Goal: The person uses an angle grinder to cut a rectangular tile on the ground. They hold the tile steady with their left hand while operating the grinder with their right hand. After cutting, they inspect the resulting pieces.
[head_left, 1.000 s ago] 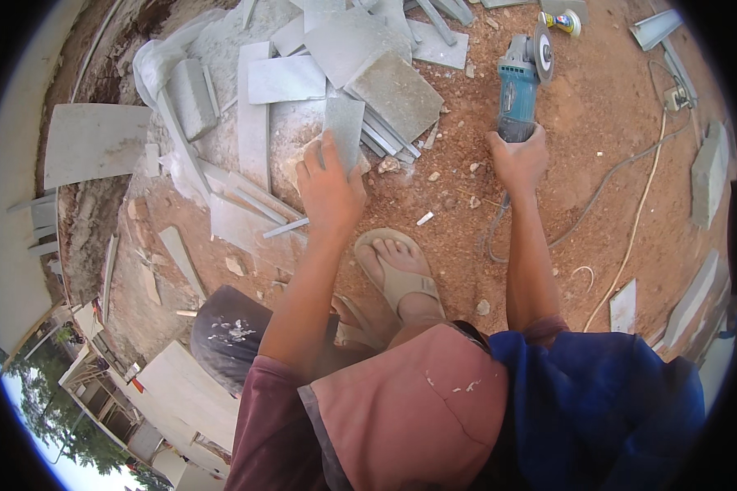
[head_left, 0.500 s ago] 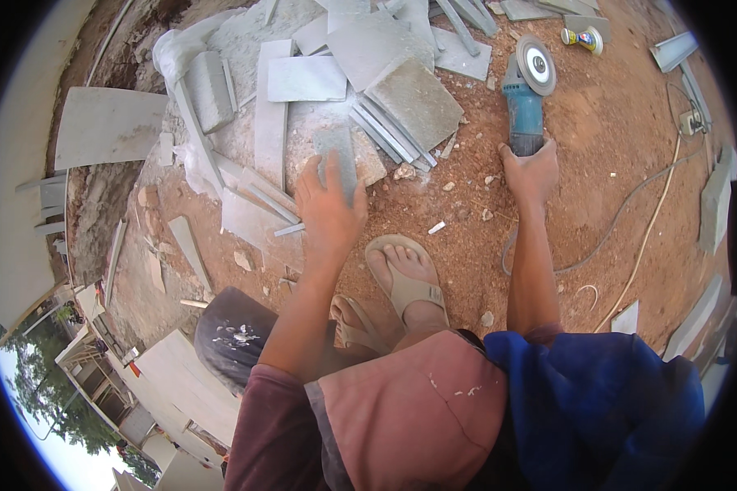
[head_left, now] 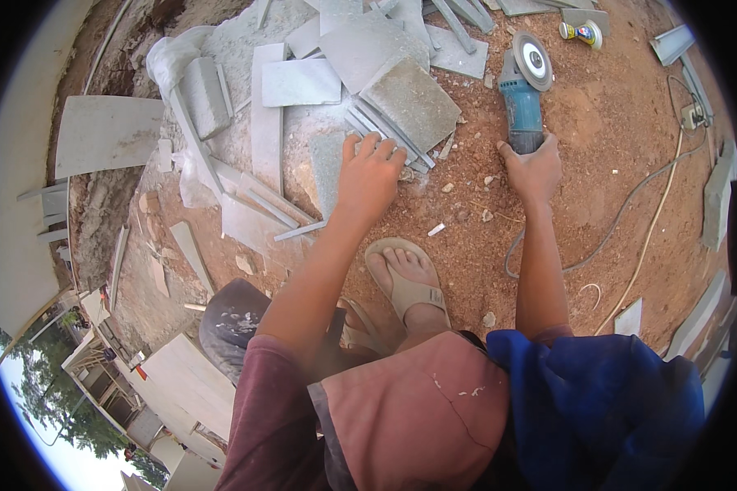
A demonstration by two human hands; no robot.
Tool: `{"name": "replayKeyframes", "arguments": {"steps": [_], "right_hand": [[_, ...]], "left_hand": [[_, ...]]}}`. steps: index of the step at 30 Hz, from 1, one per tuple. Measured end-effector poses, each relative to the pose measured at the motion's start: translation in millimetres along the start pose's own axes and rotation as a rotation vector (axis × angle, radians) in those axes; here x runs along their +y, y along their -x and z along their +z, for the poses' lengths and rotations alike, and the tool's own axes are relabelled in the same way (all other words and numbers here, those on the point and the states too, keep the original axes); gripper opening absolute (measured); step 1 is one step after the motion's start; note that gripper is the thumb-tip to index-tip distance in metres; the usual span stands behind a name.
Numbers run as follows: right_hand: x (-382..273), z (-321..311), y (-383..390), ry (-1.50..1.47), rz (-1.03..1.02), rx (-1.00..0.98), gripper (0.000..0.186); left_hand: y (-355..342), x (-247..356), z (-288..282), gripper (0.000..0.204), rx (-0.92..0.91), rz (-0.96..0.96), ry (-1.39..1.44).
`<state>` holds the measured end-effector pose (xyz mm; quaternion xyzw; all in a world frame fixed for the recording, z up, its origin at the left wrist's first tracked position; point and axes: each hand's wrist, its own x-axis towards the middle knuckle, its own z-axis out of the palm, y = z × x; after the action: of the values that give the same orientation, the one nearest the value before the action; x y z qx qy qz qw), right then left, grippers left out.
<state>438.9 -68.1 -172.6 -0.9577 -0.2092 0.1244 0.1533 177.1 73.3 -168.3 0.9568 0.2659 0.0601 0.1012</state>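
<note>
My right hand [head_left: 534,170] is wrapped round the rear of a blue-green angle grinder [head_left: 522,110]. Its disc [head_left: 534,60], pale in the middle, points away from me. My left hand [head_left: 370,176] hovers at or just above the right edge of a narrow grey stone tile [head_left: 327,164], fingers bent and apart. Whether its fingertips touch anything is hidden. Just beyond them lie several stacked stone strips [head_left: 385,131] and a brownish square slab [head_left: 412,102]. A pale rectangular tile [head_left: 301,82] rests farther off on a long plank-shaped slab [head_left: 268,123].
Broken stone pieces and dust cover the ground ahead. A grey cable [head_left: 622,225] and a pale cord [head_left: 651,221] run along the right, near a socket box [head_left: 694,115]. A small printed cup [head_left: 581,34] lies at the far right. My sandalled foot [head_left: 409,266] stands close below.
My left hand has moved right, off the middle of the narrow grey tile, and its fingers have bent. The grinder stays in my right hand, almost in the same place.
</note>
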Motion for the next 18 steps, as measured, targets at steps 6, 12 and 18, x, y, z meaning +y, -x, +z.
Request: {"name": "replayKeyframes", "arguments": {"steps": [6,12,18], "right_hand": [[1.2,-3.8,-1.0,-0.021,0.012,-0.038,0.079],[0.7,-6.9,-2.5,-0.01,0.031,-0.069,0.079],[-0.5,-7.3,-4.3,-0.025,0.024,-0.085,0.078]], "left_hand": [[-14.5,-6.1,8.5,0.024,-0.191,0.104,-0.133],[-32.0,-12.8,2.5,0.024,-0.293,0.183,-0.145],[-40.6,-48.7,-18.5,0.025,0.015,0.273,0.128]]}}
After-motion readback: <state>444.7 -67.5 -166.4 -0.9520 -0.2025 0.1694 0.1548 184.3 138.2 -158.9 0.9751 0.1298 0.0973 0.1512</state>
